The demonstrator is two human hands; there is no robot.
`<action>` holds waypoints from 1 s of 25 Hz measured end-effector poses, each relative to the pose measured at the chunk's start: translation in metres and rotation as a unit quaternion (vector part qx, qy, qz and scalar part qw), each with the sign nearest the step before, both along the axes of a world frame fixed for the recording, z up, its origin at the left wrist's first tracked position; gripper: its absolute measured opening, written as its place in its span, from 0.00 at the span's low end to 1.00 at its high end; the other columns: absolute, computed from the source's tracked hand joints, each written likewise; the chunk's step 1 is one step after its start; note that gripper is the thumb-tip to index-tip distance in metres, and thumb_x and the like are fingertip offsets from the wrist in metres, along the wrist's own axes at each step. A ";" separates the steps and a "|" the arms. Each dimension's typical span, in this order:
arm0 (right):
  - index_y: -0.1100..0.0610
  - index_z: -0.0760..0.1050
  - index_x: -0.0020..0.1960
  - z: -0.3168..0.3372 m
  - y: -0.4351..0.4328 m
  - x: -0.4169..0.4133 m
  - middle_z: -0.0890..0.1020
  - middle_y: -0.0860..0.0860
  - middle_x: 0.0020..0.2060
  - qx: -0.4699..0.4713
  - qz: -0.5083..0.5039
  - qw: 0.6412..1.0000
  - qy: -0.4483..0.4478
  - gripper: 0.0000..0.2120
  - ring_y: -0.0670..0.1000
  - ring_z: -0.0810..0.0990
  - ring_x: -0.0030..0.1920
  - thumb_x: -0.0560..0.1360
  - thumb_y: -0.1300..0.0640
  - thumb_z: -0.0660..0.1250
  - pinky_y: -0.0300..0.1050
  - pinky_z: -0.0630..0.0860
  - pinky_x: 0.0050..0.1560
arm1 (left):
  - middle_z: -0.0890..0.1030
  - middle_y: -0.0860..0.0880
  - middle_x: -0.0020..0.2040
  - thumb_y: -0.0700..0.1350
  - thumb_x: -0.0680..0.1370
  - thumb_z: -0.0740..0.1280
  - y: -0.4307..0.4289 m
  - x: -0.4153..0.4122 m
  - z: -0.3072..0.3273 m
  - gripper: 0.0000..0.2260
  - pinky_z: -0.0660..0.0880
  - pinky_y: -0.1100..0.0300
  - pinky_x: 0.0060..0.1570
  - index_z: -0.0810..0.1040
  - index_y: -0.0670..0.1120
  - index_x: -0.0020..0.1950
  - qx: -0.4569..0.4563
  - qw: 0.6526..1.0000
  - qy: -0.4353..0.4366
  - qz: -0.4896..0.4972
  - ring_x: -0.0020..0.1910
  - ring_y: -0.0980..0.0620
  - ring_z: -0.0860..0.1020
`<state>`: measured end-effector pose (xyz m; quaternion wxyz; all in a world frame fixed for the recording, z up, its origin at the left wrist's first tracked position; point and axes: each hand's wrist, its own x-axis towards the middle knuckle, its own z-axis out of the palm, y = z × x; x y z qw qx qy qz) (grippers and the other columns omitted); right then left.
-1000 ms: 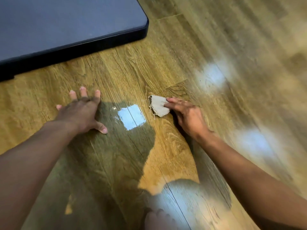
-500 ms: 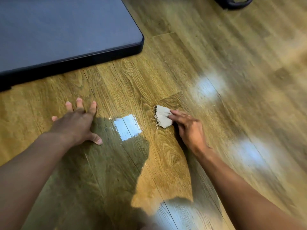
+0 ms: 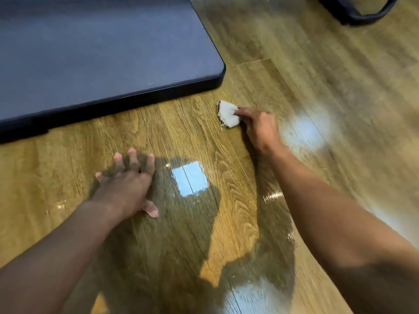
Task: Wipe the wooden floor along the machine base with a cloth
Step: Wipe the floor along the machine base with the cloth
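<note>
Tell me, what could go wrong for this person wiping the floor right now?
The left hand is pressed flat on glossy, possibly wet floor, so it might slip under the person's weight. The cloth is small and pinched only by the right hand fingertips; it could slide out. The machine base has a corner close by that knuckles might knock.

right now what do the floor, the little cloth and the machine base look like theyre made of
Floor: wood or wood-look planks, glossy; grain, seams and bright reflections show.
Cloth under the right hand: off-white woven fabric, matte, with a frayed edge.
Machine base: dark blue-grey slab, matte, rounded black rim; painted metal or plastic, hard to tell.
</note>
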<state>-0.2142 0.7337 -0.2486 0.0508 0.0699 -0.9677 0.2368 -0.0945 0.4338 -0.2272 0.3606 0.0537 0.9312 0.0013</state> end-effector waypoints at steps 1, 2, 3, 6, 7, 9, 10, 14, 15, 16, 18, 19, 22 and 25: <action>0.52 0.81 0.56 -0.003 -0.005 -0.026 0.81 0.50 0.58 0.014 -0.004 1.000 -0.012 0.17 0.51 0.79 0.58 0.74 0.68 0.62 0.39 0.71 0.61 | 0.29 0.40 0.74 0.63 0.64 0.74 0.000 0.000 -0.001 0.59 0.55 0.30 0.67 0.31 0.52 0.75 0.001 1.000 -0.002 -0.001 0.73 0.34 0.36; 0.50 0.80 0.56 -0.005 -0.008 -0.045 0.82 0.50 0.56 0.031 -0.014 0.999 -0.022 0.19 0.52 0.80 0.56 0.74 0.67 0.61 0.41 0.73 0.58 | 0.29 0.40 0.74 0.63 0.64 0.74 0.000 0.000 -0.001 0.59 0.55 0.30 0.66 0.31 0.52 0.75 0.002 1.000 -0.004 -0.002 0.73 0.34 0.36; 0.48 0.79 0.56 -0.007 -0.010 -0.057 0.83 0.50 0.54 0.043 -0.024 0.998 -0.025 0.20 0.53 0.81 0.53 0.73 0.67 0.60 0.43 0.75 0.55 | 0.29 0.40 0.74 0.63 0.64 0.74 0.000 0.000 -0.001 0.59 0.55 0.30 0.66 0.31 0.52 0.75 0.002 1.000 -0.007 -0.002 0.74 0.34 0.36; 0.50 0.80 0.56 -0.009 -0.010 -0.055 0.83 0.51 0.53 0.019 -0.018 1.000 0.003 0.17 0.53 0.81 0.53 0.75 0.65 0.60 0.44 0.74 0.57 | 0.28 0.40 0.74 0.63 0.64 0.74 0.000 -0.001 -0.002 0.59 0.54 0.30 0.66 0.30 0.52 0.75 0.000 1.000 -0.014 0.001 0.73 0.34 0.35; 0.52 0.80 0.56 -0.010 -0.007 -0.043 0.83 0.51 0.55 0.004 -0.007 1.000 0.021 0.14 0.53 0.81 0.55 0.76 0.65 0.61 0.42 0.73 0.60 | 0.28 0.40 0.73 0.63 0.64 0.74 0.000 -0.001 -0.002 0.59 0.54 0.30 0.66 0.30 0.53 0.75 0.001 1.000 -0.017 0.002 0.73 0.35 0.35; 0.56 0.81 0.55 -0.010 0.007 -0.005 0.81 0.51 0.57 -0.008 0.010 0.999 0.046 0.13 0.51 0.80 0.58 0.75 0.65 0.63 0.42 0.70 0.64 | 0.28 0.40 0.73 0.63 0.65 0.74 0.001 -0.001 0.000 0.59 0.54 0.30 0.66 0.30 0.53 0.75 0.001 1.000 -0.018 0.001 0.73 0.35 0.35; 0.57 0.81 0.56 -0.008 0.018 0.019 0.81 0.51 0.58 -0.004 0.017 0.999 0.047 0.13 0.51 0.79 0.59 0.74 0.67 0.64 0.44 0.71 0.64 | 0.28 0.41 0.73 0.63 0.65 0.74 0.001 -0.001 0.001 0.59 0.54 0.30 0.66 0.30 0.53 0.75 -0.001 1.000 -0.016 0.000 0.73 0.35 0.35; 0.58 0.81 0.57 0.005 0.057 0.133 0.81 0.52 0.58 0.012 0.025 0.999 0.016 0.17 0.51 0.79 0.59 0.72 0.72 0.68 0.43 0.72 0.63 | 0.29 0.41 0.74 0.63 0.65 0.74 0.003 0.000 0.004 0.59 0.55 0.30 0.67 0.31 0.52 0.75 0.000 1.000 -0.011 0.004 0.74 0.35 0.35; 0.58 0.81 0.56 0.010 0.062 0.159 0.81 0.52 0.58 0.018 0.025 1.000 0.004 0.17 0.52 0.79 0.59 0.71 0.72 0.68 0.45 0.74 0.62 | 0.29 0.42 0.74 0.62 0.65 0.74 0.003 0.000 0.004 0.58 0.54 0.30 0.67 0.31 0.53 0.75 0.002 1.000 -0.010 0.007 0.74 0.36 0.35; 0.59 0.81 0.56 0.015 0.067 0.184 0.81 0.52 0.58 0.024 0.024 0.999 -0.009 0.17 0.52 0.79 0.59 0.70 0.73 0.69 0.47 0.75 0.60 | 0.29 0.42 0.74 0.62 0.65 0.75 0.003 0.000 0.005 0.58 0.54 0.30 0.67 0.32 0.53 0.75 0.004 1.000 -0.009 0.011 0.74 0.36 0.35; 0.58 0.82 0.54 0.026 0.069 0.222 0.82 0.50 0.56 0.025 0.023 0.999 -0.036 0.17 0.50 0.80 0.57 0.69 0.73 0.70 0.45 0.76 0.58 | 0.30 0.43 0.75 0.62 0.64 0.75 0.003 0.000 0.005 0.58 0.54 0.30 0.66 0.33 0.54 0.76 0.008 1.000 -0.006 0.017 0.74 0.37 0.35; 0.56 0.83 0.52 0.030 0.068 0.234 0.83 0.48 0.54 0.000 0.001 0.998 -0.063 0.17 0.47 0.81 0.54 0.69 0.73 0.70 0.41 0.76 0.56 | 0.30 0.43 0.75 0.62 0.64 0.75 0.003 0.001 0.005 0.58 0.54 0.30 0.66 0.33 0.54 0.76 0.008 1.000 -0.005 0.019 0.74 0.37 0.35; 0.51 0.84 0.44 0.043 0.063 0.233 0.85 0.45 0.40 -0.272 -0.151 0.919 -0.243 0.16 0.44 0.81 0.38 0.71 0.71 0.68 0.35 0.75 0.38 | 0.31 0.45 0.75 0.62 0.64 0.76 0.002 0.002 0.005 0.58 0.53 0.30 0.66 0.34 0.55 0.76 0.011 1.000 0.000 0.027 0.75 0.38 0.36; 0.54 0.82 0.49 0.056 0.074 0.209 0.84 0.51 0.46 -0.368 -0.243 0.833 -0.333 0.12 0.48 0.81 0.41 0.73 0.68 0.67 0.39 0.76 0.39 | 0.30 0.46 0.75 0.61 0.63 0.76 0.000 0.003 0.006 0.59 0.53 0.30 0.66 0.34 0.56 0.76 0.022 0.999 0.006 0.033 0.75 0.39 0.35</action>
